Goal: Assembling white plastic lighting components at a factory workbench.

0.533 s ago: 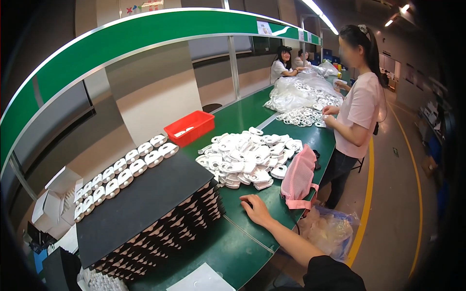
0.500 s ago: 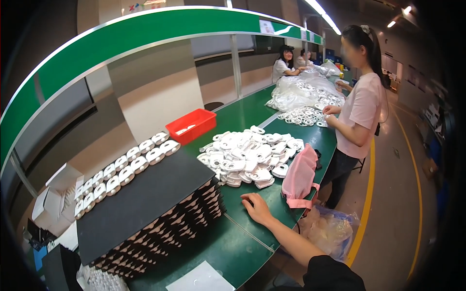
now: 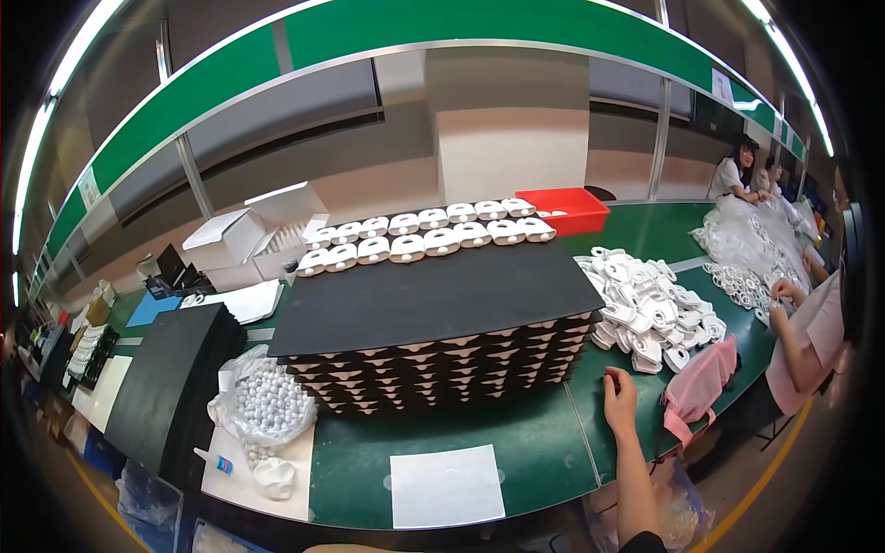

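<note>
Head view: right hand (image 3: 619, 398) flat on green table (image 3: 516, 442) (empty, fingers loose), white parts pile (image 3: 650, 309) just beyond.

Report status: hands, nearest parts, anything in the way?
Right hand flat on green table, empty. Left hand not in view. Heap of white plastic parts just beyond fingers, untouched. Pink cloth bag beside hand; stack of black trays to its left.

A long green workbench (image 3: 516, 442) carries a tall stack of black sheets (image 3: 433, 304) topped by two rows of white parts (image 3: 424, 235), with a red bin (image 3: 562, 207) behind it. To the right lies a heap of white parts (image 3: 650, 309) and a pink cloth (image 3: 696, 387). Near the front edge lie a white paper sheet (image 3: 445, 484), a clear bag of white balls (image 3: 267, 405) and a second black stack (image 3: 171, 378).
</note>
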The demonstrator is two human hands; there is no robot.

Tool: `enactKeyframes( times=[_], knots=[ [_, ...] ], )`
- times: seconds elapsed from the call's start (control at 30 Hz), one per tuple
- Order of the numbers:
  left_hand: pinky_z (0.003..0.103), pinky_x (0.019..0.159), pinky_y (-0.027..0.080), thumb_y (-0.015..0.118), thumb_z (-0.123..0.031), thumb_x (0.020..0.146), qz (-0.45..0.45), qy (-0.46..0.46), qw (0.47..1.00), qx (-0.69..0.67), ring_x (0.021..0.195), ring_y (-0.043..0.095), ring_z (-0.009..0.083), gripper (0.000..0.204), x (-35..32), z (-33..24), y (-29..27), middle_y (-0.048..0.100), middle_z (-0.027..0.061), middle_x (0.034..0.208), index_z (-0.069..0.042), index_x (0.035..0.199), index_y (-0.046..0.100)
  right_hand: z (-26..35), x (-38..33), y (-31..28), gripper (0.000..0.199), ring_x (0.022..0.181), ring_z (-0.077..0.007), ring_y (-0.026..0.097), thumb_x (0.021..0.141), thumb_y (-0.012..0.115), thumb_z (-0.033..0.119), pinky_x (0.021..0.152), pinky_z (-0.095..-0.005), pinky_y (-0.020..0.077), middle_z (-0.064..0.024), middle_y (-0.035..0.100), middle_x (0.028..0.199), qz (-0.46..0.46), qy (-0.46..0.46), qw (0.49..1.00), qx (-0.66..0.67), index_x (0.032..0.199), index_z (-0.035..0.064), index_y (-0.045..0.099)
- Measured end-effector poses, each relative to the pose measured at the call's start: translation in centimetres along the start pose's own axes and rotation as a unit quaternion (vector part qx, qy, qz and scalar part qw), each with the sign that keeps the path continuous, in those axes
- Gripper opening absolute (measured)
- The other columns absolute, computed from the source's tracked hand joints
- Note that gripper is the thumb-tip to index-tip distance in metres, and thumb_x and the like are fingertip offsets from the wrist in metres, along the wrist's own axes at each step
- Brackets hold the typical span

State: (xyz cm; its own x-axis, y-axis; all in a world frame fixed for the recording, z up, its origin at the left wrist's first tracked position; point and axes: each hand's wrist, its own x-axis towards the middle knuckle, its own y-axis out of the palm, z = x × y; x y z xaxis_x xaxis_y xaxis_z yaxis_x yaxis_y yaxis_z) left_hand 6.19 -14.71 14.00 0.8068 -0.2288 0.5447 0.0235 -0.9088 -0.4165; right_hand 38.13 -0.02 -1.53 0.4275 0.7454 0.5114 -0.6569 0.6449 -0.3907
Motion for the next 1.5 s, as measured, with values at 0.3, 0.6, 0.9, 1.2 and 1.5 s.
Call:
enactKeyframes(
  times=[0.3,0.6,0.9,1.2,1.5],
  knots=[
    [0.041,0.086,0.034,0.048,-0.032,0.089,-0.037,-0.025,0.981,-0.187,0.095,0.046,0.0288,0.037,1.5,2.0,-1.6,0.052,0.0142,0.1,0.0,0.106,0.05,0.3,-0.2,0.6,0.016,0.074,-0.019,0.057,0.082,0.053,0.008,0.068,-0.0287,0.0446,-0.0108,0.058,0.083,0.005,0.016,1.0,-0.011,0.094,-0.0003,0.058],
    [0.041,0.085,0.034,0.048,-0.031,0.088,-0.02,-0.026,0.983,-0.181,0.095,0.046,0.0289,0.036,1.8,5.2,0.0,0.051,0.0141,0.101,0.0,0.106,0.051,-0.2,-0.4,0.4,0.015,0.072,-0.0176,0.058,0.081,0.054,0.007,0.066,-0.0277,0.0451,-0.011,0.059,0.083,-0.005,-0.008,1.0,-0.017,0.093,-0.0018,0.058],
    [0.041,0.085,0.034,0.049,-0.03,0.088,-0.036,-0.047,0.984,-0.166,0.096,0.045,0.029,0.034,1.1,7.2,3.0,0.051,0.014,0.102,0.0,0.105,0.052,-0.1,-0.4,0.4,0.014,0.074,-0.0232,0.055,0.08,0.055,0.007,0.068,-0.031,0.0446,-0.0124,0.057,0.083,0.003,0.019,1.0,0.016,0.091,-0.0003,0.058],
    [0.041,0.085,0.035,0.049,-0.029,0.088,-0.037,-0.054,0.98,-0.187,0.097,0.045,0.0292,0.033,0.2,8.8,5.7,0.051,0.0139,0.103,-0.001,0.105,0.052,0.3,-0.2,0.5,0.014,0.075,-0.023,0.055,0.079,0.056,0.007,0.068,-0.0305,0.0446,-0.0124,0.057,0.082,0.002,0.004,1.0,-0.025,0.091,-0.0001,0.058],
    [0.041,0.085,0.035,0.049,-0.029,0.088,-0.065,-0.067,0.98,-0.174,0.098,0.045,0.0293,0.032,0.6,7.0,5.5,0.051,0.0139,0.104,-0.001,0.104,0.053,0.1,-0.4,-0.3,0.014,0.075,-0.0225,0.056,0.079,0.055,0.006,0.069,-0.0302,0.0449,-0.0121,0.056,0.083,-0.001,0.021,1.0,-0.003,0.091,0.0,0.059]
  ],
)
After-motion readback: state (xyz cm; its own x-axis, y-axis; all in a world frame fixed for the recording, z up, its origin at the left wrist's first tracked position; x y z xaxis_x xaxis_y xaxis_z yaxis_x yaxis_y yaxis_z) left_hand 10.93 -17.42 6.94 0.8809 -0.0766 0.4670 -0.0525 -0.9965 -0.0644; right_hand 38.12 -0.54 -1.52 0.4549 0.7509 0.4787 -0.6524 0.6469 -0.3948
